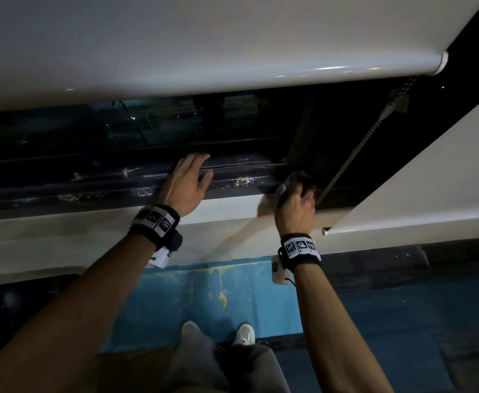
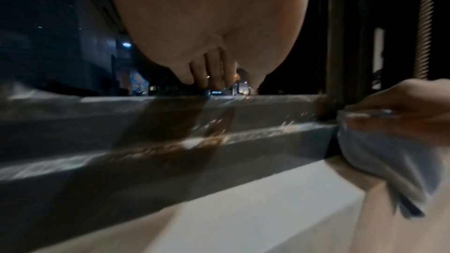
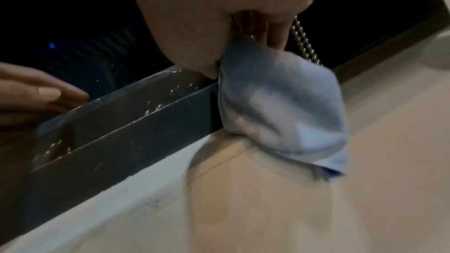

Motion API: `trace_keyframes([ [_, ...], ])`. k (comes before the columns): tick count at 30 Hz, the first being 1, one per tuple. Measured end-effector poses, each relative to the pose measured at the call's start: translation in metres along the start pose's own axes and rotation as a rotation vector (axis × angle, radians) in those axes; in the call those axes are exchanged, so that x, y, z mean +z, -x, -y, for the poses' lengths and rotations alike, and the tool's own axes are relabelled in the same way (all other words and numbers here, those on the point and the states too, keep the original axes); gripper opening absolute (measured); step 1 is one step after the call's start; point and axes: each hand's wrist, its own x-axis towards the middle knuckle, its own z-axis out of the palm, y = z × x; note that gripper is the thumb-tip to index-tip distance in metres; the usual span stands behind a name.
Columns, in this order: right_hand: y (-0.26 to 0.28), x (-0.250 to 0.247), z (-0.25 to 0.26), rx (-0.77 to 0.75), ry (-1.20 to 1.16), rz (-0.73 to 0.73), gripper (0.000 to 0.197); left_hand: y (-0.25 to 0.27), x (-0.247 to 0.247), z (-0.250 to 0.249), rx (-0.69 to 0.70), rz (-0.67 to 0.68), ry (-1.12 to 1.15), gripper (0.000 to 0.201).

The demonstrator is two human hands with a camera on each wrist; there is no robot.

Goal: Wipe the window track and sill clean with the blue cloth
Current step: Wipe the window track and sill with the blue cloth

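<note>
The dark window track [image 1: 241, 180] runs across the head view, speckled with pale grime, above the white sill [image 1: 227, 211]. My right hand [image 1: 296, 198] grips the bunched blue cloth [image 3: 280, 107] at the track's right end, against the frame corner; the cloth [image 2: 380, 157] hangs over the track's front edge onto the sill. My left hand [image 1: 190, 180] rests flat on the track [image 2: 170, 122] with straight fingers, a short way left of the cloth.
A white roller blind [image 1: 204, 52] hangs low over the window, and its bead chain [image 1: 354, 154] drops just right of my right hand. Dark glass [image 1: 119, 123] lies behind the track. Blue floor [image 1: 204, 293] and my shoes are below.
</note>
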Motion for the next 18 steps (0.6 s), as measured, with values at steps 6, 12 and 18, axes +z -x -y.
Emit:
trace_keyframes([
  [6, 0.005, 0.028, 0.032, -0.142, -0.151, -0.061, 0.023, 0.008, 0.016, 0.041, 0.078, 0.063, -0.044, 0.055],
  [12, 0.003, 0.023, 0.009, -0.304, -0.05, 0.058, 0.043, 0.011, 0.022, 0.039, 0.069, 0.051, -0.098, 0.058],
  [18, 0.007, 0.034, 0.029, -0.186, -0.162, -0.05, 0.031, 0.009, 0.027, 0.041, 0.066, 0.039, -0.057, 0.057],
])
